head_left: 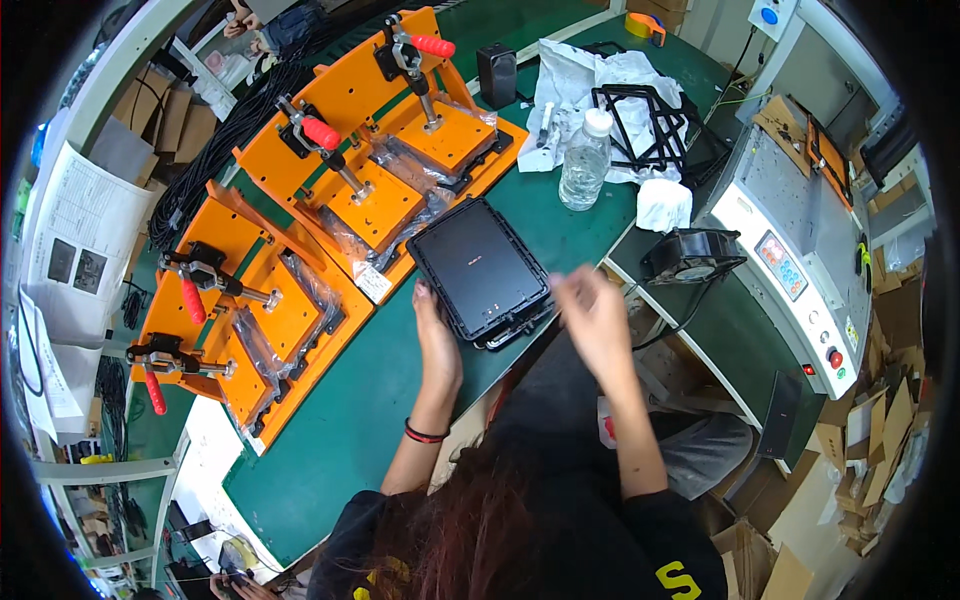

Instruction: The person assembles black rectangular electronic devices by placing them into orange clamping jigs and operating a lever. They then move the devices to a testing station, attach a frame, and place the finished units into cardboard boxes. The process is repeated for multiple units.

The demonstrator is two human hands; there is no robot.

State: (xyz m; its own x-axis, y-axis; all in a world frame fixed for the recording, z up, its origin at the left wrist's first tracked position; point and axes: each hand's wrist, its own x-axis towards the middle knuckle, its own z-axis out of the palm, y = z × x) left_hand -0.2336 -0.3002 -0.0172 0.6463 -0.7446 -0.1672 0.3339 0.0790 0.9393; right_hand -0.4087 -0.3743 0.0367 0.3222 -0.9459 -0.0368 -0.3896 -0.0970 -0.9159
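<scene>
1. At far left, an orange clamping fixture (250,300) lies on the green counter (360,400). It carries red-handled toggle clamps (190,295) and flat parts wrapped in clear plastic. A second orange fixture (400,150) of the same kind sits behind it, toward the middle.

2. The person's left hand (435,335) rests flat on the counter, thumb and fingertips touching the near left edge of a black rectangular panel (478,265). This grip is loose: the fingers steady the edge and do not wrap around it.

3. The black rectangular panel lies flat at the counter's front edge, just beside the rear orange fixture, with its near corner overhanging toward the person. It looks like a rigid moulded tray with a raised rim, probably light and stiff. The smooth face may be slippery and may mark easily, so the rim and long edges look like the safest places to take hold.

4. The right hand (592,315) hovers at the panel's near right corner. It is motion-blurred, so whether its grip is open or closed on anything cannot be told.

5. Farther right, behind, stand a clear plastic water bottle (585,160), crumpled white wrapping (600,80) and a black wire frame (640,115). A small black fan (692,255) and a grey machine (790,260) with buttons sit at far right.
</scene>
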